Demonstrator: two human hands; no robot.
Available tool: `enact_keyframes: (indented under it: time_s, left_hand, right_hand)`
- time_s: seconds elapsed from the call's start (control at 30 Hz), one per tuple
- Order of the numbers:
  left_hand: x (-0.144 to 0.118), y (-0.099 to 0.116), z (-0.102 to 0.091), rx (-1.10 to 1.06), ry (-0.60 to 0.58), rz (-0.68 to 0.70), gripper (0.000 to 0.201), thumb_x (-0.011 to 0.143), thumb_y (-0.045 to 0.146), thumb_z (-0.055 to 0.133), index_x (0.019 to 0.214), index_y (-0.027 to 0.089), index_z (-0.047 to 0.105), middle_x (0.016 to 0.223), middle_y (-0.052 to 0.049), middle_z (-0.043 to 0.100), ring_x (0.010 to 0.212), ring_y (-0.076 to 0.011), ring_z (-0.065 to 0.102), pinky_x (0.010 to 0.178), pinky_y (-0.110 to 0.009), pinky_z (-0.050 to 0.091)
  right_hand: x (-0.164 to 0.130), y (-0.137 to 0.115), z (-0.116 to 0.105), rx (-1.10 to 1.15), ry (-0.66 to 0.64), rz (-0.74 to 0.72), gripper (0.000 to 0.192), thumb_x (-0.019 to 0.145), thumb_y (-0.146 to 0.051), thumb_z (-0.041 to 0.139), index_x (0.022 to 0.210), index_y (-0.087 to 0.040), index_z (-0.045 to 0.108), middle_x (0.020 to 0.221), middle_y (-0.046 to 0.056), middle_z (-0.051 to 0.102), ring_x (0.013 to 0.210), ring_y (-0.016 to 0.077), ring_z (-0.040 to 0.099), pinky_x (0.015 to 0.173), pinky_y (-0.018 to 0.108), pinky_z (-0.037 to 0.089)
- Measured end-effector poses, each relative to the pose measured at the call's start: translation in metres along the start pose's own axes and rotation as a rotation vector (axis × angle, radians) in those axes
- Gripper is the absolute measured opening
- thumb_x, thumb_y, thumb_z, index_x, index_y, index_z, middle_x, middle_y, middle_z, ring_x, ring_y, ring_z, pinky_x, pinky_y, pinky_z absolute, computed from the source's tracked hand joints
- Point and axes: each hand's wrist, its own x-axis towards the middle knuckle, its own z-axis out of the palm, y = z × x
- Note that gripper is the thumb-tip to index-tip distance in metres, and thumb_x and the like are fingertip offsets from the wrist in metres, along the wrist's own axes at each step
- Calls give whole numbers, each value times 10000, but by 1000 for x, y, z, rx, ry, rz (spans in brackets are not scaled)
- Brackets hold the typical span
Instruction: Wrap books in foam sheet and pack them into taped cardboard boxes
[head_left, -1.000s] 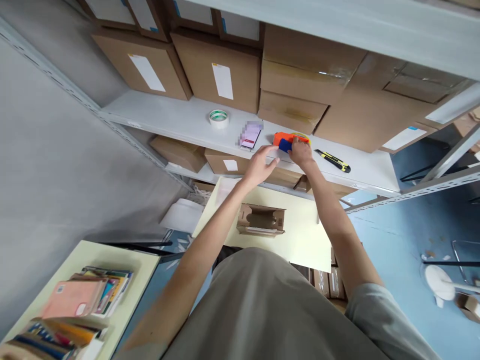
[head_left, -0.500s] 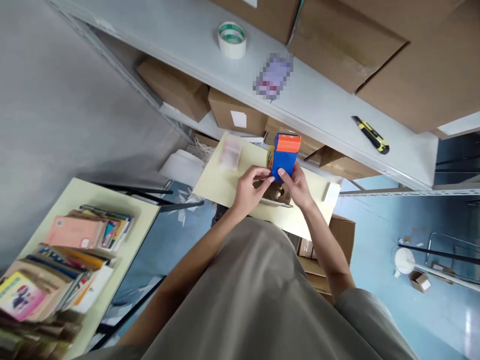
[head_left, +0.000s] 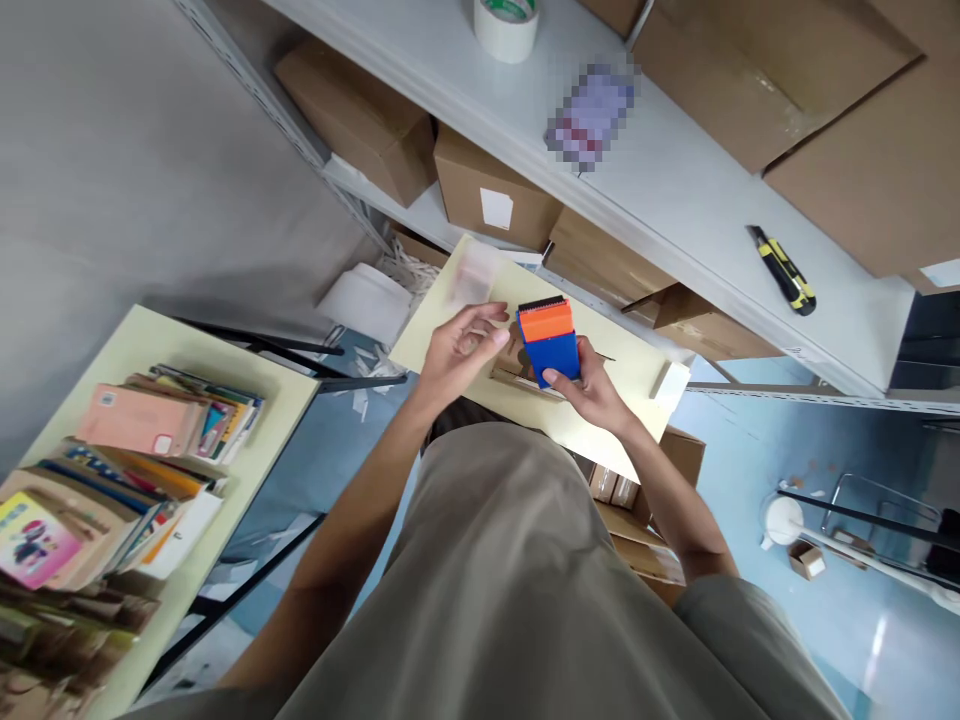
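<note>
Orange and blue plastic marked the tape dispenser (head_left: pixel 550 342) that the right hand (head_left: pixel 592 388) gripped from below in the head view, the thumb pressed on its blue body and the fingers wrapped behind it, the toothed black edge at its orange end turned toward the shelving. That dispenser hung above a pale yellow table (head_left: pixel 637 375), over a small brown cardboard box (head_left: pixel 517 365) that lay on the tabletop and was largely hidden by the hands. The left hand (head_left: pixel 456 345) floated just beside the dispenser's left edge, loosely curled and half open with the thumb stretched toward the orange end; it held nothing, and whether the thumb tip met the plastic could not be told. A clear plastic packet (head_left: pixel 471 280) lay on the table's far corner. Beyond the table stood a grey metal shelf (head_left: pixel 675 210) bearing a roll of white tape (head_left: pixel 506 22), a blurred-out flat item (head_left: pixel 592 115) and a yellow-and-black utility knife (head_left: pixel 782 269), with large cardboard cartons (head_left: pixel 757 60) behind them and smaller cartons (head_left: pixel 491 190) on the level below. Off to the left, a second pale table (head_left: pixel 225 400) carried stacks of books (head_left: pixel 127 470). The person's grey shirt (head_left: pixel 517 590) filled the lower middle of the view.
</note>
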Motion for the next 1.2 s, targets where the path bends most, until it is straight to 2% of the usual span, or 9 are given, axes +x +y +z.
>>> enact_keyframes:
  time_s: [0.13, 0.27, 0.43, 0.53, 0.7, 0.8, 0.9, 1.07, 1.2]
  left_hand:
    - [6, 15, -20, -34, -93, -48, 602, 957, 774, 829, 1236, 242, 868, 1215, -100, 845, 1158, -310, 814, 1011, -445, 672]
    - [0, 25, -21, -15, -181, 10, 490, 952, 693, 880, 1182, 261, 886, 1169, -86, 850, 1100, -283, 812, 962, -417, 684]
    - [-12, 30, -15, 56, -124, 163, 442, 936, 590, 940, 1246, 285, 864, 1182, -73, 827, 1064, -240, 784, 940, -388, 678]
    - [-17, 30, -14, 56, -88, 188, 466, 925, 567, 960, 1288, 299, 846, 1209, -70, 811, 1080, -240, 778, 961, -401, 679]
    - [-19, 27, -17, -70, -69, 117, 392, 999, 546, 894, 1294, 294, 838, 1204, -74, 802, 1108, -245, 787, 1000, -416, 686]
    - [-18, 25, -20, -131, -49, 61, 337, 1041, 507, 856, 1299, 291, 837, 1157, -66, 799, 1108, -245, 800, 1020, -435, 696]
    - [-16, 25, -22, -158, -53, 36, 358, 1025, 502, 874, 1319, 303, 829, 1194, -66, 797, 1126, -252, 805, 1034, -451, 705]
    - [-10, 30, -24, -188, -161, -17, 432, 986, 537, 907, 1334, 293, 826, 1257, -83, 804, 1227, -301, 788, 1044, -467, 699]
    - [-4, 34, -25, -168, -274, 17, 345, 953, 527, 943, 1180, 279, 866, 1180, -87, 814, 1164, -289, 790, 992, -436, 681]
  right_hand:
    - [-14, -9, -13, -179, -100, 0, 583, 1041, -793, 693, 1290, -292, 526, 1198, 102, 752, 1007, 305, 737, 869, 470, 644]
    - [-21, -13, -21, -303, -130, -19, 541, 1075, -741, 671, 1348, -297, 528, 1213, 116, 770, 1003, 325, 758, 819, 476, 650]
    - [-27, -18, -26, -458, -113, -69, 497, 1106, -684, 654, 1385, -301, 504, 1170, 120, 774, 869, 316, 746, 743, 474, 638]
    - [-29, -21, -27, -507, -96, -105, 489, 1113, -676, 647, 1394, -306, 494, 1138, 110, 764, 823, 306, 724, 713, 464, 632]
    - [-31, -25, -29, -543, -88, -193, 491, 1120, -653, 648, 1416, -295, 488, 1175, 143, 764, 937, 351, 765, 784, 518, 668]
    - [-32, -28, -32, -579, -87, -239, 472, 1125, -593, 664, 1449, -306, 478, 1133, 132, 765, 940, 365, 777, 794, 547, 685]
    - [-31, -31, -36, -638, -76, -280, 438, 1124, -537, 676, 1444, -313, 477, 1109, 121, 761, 923, 364, 773, 788, 553, 690]
    - [-29, -36, -40, -747, -81, -343, 403, 1132, -469, 657, 1449, -305, 470, 1159, 144, 760, 973, 375, 763, 800, 560, 687]
    - [-28, -40, -41, -820, -84, -399, 379, 1132, -415, 639, 1450, -303, 467, 1149, 144, 758, 976, 377, 751, 791, 546, 672]
